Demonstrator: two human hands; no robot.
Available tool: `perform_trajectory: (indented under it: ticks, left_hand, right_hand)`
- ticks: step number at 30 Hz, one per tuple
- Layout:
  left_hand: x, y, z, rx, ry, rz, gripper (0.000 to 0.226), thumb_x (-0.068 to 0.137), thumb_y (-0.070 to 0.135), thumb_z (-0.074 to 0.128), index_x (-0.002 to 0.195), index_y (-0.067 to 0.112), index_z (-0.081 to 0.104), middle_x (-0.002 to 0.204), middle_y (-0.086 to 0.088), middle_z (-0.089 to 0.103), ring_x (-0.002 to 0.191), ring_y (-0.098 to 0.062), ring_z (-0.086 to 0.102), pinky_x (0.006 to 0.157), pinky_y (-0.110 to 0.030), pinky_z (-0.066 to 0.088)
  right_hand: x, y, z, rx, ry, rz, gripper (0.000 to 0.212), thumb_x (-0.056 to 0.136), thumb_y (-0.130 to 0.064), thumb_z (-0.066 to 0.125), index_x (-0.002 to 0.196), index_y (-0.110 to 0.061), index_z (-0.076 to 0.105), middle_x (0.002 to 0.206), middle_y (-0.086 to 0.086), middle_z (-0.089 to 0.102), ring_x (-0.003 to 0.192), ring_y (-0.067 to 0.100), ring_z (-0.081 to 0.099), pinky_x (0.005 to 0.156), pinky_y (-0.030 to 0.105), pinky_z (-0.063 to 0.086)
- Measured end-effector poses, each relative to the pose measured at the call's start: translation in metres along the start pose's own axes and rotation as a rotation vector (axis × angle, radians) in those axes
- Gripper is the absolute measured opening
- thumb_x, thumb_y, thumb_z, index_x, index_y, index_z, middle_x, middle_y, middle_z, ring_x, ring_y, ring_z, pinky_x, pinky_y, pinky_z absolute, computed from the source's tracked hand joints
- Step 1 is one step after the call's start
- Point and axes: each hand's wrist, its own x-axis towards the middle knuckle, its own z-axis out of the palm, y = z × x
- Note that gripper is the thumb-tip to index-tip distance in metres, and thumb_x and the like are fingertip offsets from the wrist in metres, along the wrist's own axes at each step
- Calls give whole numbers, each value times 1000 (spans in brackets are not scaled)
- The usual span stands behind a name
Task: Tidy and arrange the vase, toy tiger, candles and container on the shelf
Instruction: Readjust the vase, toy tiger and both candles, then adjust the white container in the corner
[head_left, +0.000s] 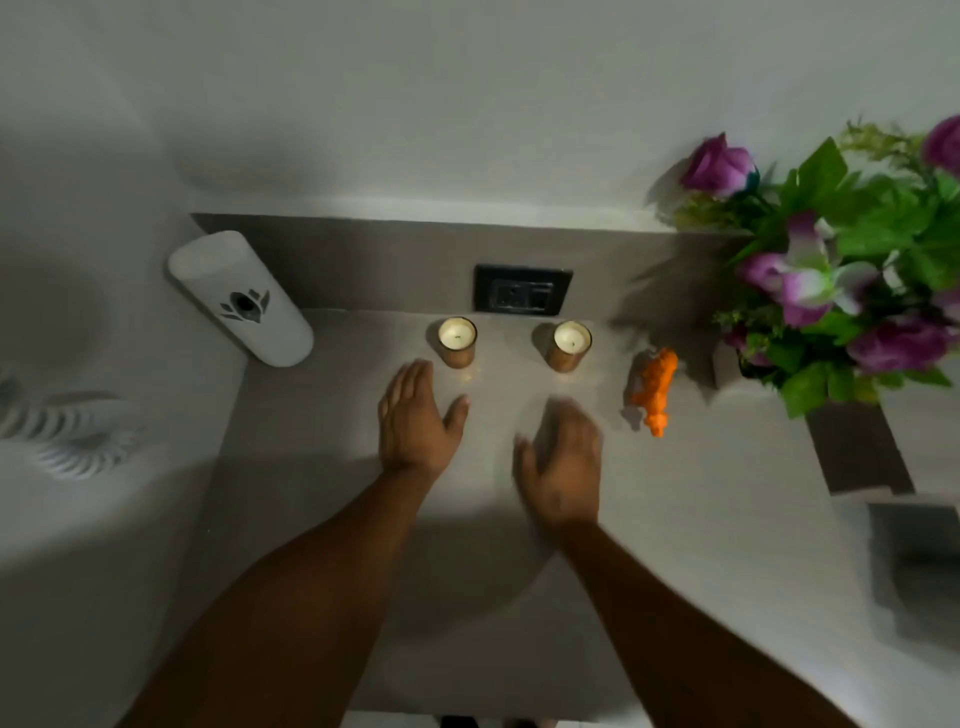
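Two candles in amber glass jars stand side by side near the back of the grey shelf (322, 519), the left candle (457, 343) and the right candle (570, 345). An orange toy tiger (655, 391) stands to their right. A vase (726, 364) with purple flowers and green leaves fills the right end. A white cylindrical container (240, 297) with a dark emblem stands at the back left. My left hand (415, 418) hovers open just in front of the left candle. My right hand (563, 460), blurred, is open in front of the right candle. Neither hand holds anything.
A black wall socket (522, 290) sits on the back panel behind the candles. A white wall rises above. A white ribbed object (67, 431) lies off the shelf at far left. A dark square surface (917, 561) lies at lower right.
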Motion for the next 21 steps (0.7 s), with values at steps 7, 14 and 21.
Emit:
perform_trajectory:
  ticks: [7,14,21]
  left_hand:
    - [-25,-49,-31,282,-55,-130,93,93,73,29,160,9,15,169,-15,16,156,-33,8,127,-52,8]
    - [-2,-69,-67,81,107,-365,111,88,63,60,158,-2,4,168,-23,8,156,-37,9,127,-46,7]
    - [54,-67,-99,-319,365,-524,104,83,29,80,156,-3,13,160,-24,23,146,-40,32,120,-48,33]
  right_hand:
    - [-77,-6,17,-447,-342,-343,77,95,-69,22,154,-20,30,163,9,21,152,29,11,122,48,3]
    - [-74,-11,15,-482,-349,-356,83,90,-71,23,147,-15,45,157,13,36,147,33,27,119,54,16]
    - [-73,-15,17,-434,-248,-347,92,87,-74,13,136,-10,58,148,18,48,138,38,43,112,59,29]
